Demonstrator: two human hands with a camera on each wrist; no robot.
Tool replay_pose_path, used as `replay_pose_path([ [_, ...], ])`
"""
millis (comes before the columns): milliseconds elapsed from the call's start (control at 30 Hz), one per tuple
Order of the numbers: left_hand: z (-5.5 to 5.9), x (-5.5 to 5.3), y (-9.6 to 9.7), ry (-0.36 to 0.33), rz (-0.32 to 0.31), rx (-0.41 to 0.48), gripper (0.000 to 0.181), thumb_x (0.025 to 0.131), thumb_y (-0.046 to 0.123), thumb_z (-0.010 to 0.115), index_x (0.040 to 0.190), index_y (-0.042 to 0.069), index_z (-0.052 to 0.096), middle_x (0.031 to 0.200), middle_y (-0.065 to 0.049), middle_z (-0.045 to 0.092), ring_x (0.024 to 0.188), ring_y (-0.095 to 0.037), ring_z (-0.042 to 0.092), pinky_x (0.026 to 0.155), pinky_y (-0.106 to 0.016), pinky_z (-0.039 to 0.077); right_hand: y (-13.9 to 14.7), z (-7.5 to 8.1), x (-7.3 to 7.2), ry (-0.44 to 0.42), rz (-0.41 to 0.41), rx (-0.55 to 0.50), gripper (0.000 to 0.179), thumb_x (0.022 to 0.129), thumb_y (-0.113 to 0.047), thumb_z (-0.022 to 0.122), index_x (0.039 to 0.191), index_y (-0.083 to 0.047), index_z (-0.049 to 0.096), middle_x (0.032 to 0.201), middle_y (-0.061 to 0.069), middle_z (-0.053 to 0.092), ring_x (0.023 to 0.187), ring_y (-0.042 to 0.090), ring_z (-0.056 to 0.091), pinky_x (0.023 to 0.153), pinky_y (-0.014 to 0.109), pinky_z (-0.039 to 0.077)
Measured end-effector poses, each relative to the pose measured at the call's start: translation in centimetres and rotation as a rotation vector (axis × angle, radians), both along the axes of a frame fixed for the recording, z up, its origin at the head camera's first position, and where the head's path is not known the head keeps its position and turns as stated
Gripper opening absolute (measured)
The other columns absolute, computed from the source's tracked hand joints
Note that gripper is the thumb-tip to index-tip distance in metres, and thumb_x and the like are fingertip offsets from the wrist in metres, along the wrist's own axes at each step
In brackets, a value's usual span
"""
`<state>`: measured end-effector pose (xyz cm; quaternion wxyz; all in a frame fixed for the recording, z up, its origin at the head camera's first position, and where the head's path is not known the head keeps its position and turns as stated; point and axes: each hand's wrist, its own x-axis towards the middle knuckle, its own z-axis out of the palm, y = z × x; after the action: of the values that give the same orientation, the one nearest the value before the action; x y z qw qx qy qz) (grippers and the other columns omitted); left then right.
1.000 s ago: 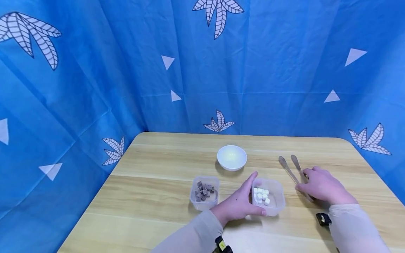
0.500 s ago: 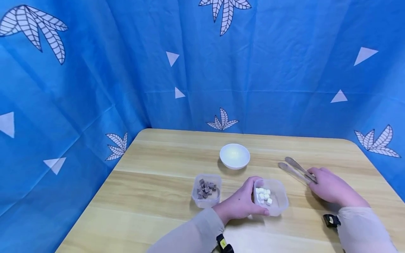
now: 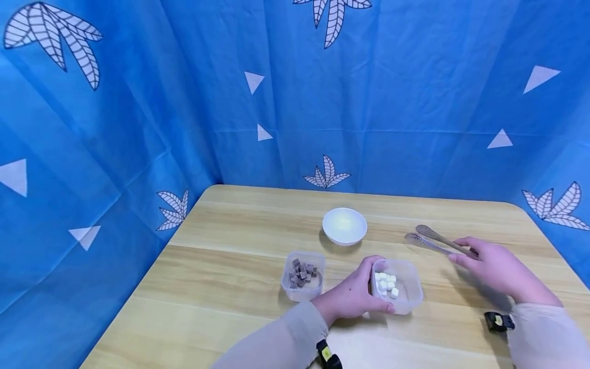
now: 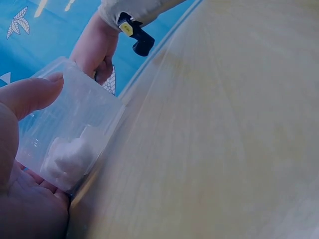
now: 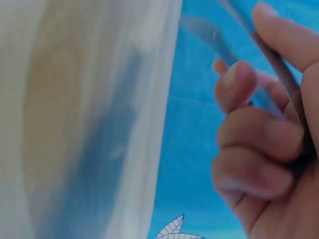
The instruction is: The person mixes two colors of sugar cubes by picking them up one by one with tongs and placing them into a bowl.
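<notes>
My left hand (image 3: 352,293) grips the left side of a clear plastic container (image 3: 412,287), thumb at the near side and fingers at the far side. Small white cubes (image 3: 386,283) lie in its left half; the left wrist view shows the thumb (image 4: 42,94) against the wall. Off to the right, my right hand (image 3: 502,269) holds metal tongs (image 3: 442,241) with perforated, spoon-shaped ends. The two arms of the tongs are spread a little and point left. In the right wrist view several fingers (image 5: 259,129) curl round the tongs, whose joined end is hidden in the palm.
A second clear container (image 3: 301,295) with brown cubes (image 3: 301,274) stands left of my left hand. Behind the two containers is a white bowl (image 3: 344,226). Blue patterned cloth (image 3: 276,102) hangs behind and left of the wooden table (image 3: 207,287).
My right hand has picked up the tongs from the table, turned their ends to the left and shifted slightly right. My left hand keeps its hold on the container.
</notes>
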<state>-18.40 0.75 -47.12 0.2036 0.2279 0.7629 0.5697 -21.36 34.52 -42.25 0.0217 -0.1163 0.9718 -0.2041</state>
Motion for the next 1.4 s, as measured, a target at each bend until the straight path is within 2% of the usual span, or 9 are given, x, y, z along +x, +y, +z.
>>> replay_pose_path([
  [67, 0.0, 0.1, -0.1, 0.001, 0.003, -0.007, 0.091, 0.076, 0.022, 0.09, 0.146, 0.033, 0.033, 0.14, 0.014, 0.045, 0.118, -0.001, 0.048, 0.109, -0.025, 0.035, 0.1, 0.5, 0.2, -0.004, 0.007, -0.007, 0.058, 0.102, -0.045, 0.058, 0.136, 0.001, 0.056, 0.089, 0.006, 0.067, 0.071, 0.019, 0.055, 0.062, 0.04, 0.047],
  [233, 0.3, 0.1, -0.2, -0.008, 0.003, 0.013, 0.093, 0.076, 0.019, 0.09, 0.147, 0.033, 0.032, 0.14, 0.014, 0.046, 0.116, -0.001, 0.051, 0.107, -0.024, 0.035, 0.0, 2.5, 0.9, -0.012, 0.057, -0.03, 0.048, 0.105, -0.038, 0.055, 0.138, -0.004, 0.057, 0.085, -0.002, 0.062, 0.067, 0.013, 0.05, 0.057, 0.031, 0.038],
  [367, 0.4, 0.0, -0.1, 0.003, -0.004, 0.023, 0.095, 0.075, 0.017, 0.09, 0.149, 0.032, 0.031, 0.138, 0.014, 0.047, 0.114, -0.001, 0.052, 0.107, -0.023, 0.035, -0.3, 4.4, 1.8, 0.002, 0.083, -0.034, 0.045, 0.104, -0.037, 0.058, 0.138, -0.007, 0.06, 0.103, 0.008, 0.069, 0.085, 0.019, 0.062, 0.063, 0.032, 0.047],
  [467, 0.4, 0.0, 0.0, 0.025, -0.017, 0.019, 0.095, 0.076, 0.018, 0.09, 0.149, 0.03, 0.031, 0.139, 0.014, 0.046, 0.116, -0.001, 0.051, 0.107, -0.023, 0.035, -0.8, 5.5, 2.6, 0.054, 0.11, -0.015, 0.04, 0.101, -0.036, 0.064, 0.134, -0.014, 0.066, 0.117, 0.009, 0.071, 0.097, 0.021, 0.066, 0.069, 0.033, 0.053],
  [667, 0.4, -0.1, -0.1, 0.037, -0.014, -0.001, 0.095, 0.076, 0.021, 0.09, 0.149, 0.033, 0.031, 0.141, 0.014, 0.045, 0.12, -0.001, 0.048, 0.108, -0.024, 0.034, -2.0, 7.0, 3.9, 0.143, 0.191, 0.042, 0.03, 0.096, -0.034, 0.071, 0.124, -0.023, 0.072, 0.11, -0.007, 0.073, 0.092, -0.001, 0.063, 0.072, 0.029, 0.054],
  [867, 0.5, -0.2, -0.3, 0.042, -0.008, -0.002, 0.097, 0.076, 0.021, 0.091, 0.15, 0.032, 0.03, 0.141, 0.014, 0.044, 0.12, -0.002, 0.048, 0.108, -0.024, 0.035, -3.3, 7.2, 4.6, 0.163, 0.29, 0.037, 0.024, 0.094, -0.034, 0.073, 0.118, -0.03, 0.073, 0.099, -0.021, 0.069, 0.078, -0.006, 0.056, 0.066, 0.025, 0.05],
  [1100, 0.3, 0.1, -0.2, 0.0, -0.006, 0.016, 0.097, 0.075, 0.018, 0.091, 0.15, 0.03, 0.03, 0.141, 0.015, 0.046, 0.117, -0.001, 0.051, 0.105, -0.022, 0.037, -4.7, 6.5, 4.5, 0.03, 0.387, -0.041, 0.022, 0.097, -0.032, 0.07, 0.117, -0.024, 0.072, 0.068, -0.024, 0.051, 0.058, -0.003, 0.046, 0.055, 0.021, 0.038],
  [1267, 0.2, 0.1, -0.1, -0.006, -0.006, 0.01, 0.098, 0.075, 0.018, 0.091, 0.151, 0.031, 0.03, 0.143, 0.016, 0.044, 0.118, -0.001, 0.051, 0.104, -0.021, 0.038, -5.2, 6.3, 4.7, -0.013, 0.383, -0.022, 0.02, 0.097, -0.035, 0.069, 0.115, -0.026, 0.072, 0.076, -0.022, 0.058, 0.061, -0.003, 0.048, 0.057, 0.022, 0.041],
  [1400, 0.2, 0.1, 0.0, -0.03, -0.014, 0.039, 0.098, 0.075, 0.014, 0.09, 0.15, 0.03, 0.03, 0.144, 0.015, 0.044, 0.112, -0.001, 0.054, 0.099, -0.02, 0.043, -5.7, 6.2, 4.7, 0.009, 0.398, 0.013, 0.018, 0.096, -0.035, 0.071, 0.112, -0.026, 0.072, 0.086, -0.024, 0.063, 0.067, -0.005, 0.05, 0.059, 0.023, 0.045],
])
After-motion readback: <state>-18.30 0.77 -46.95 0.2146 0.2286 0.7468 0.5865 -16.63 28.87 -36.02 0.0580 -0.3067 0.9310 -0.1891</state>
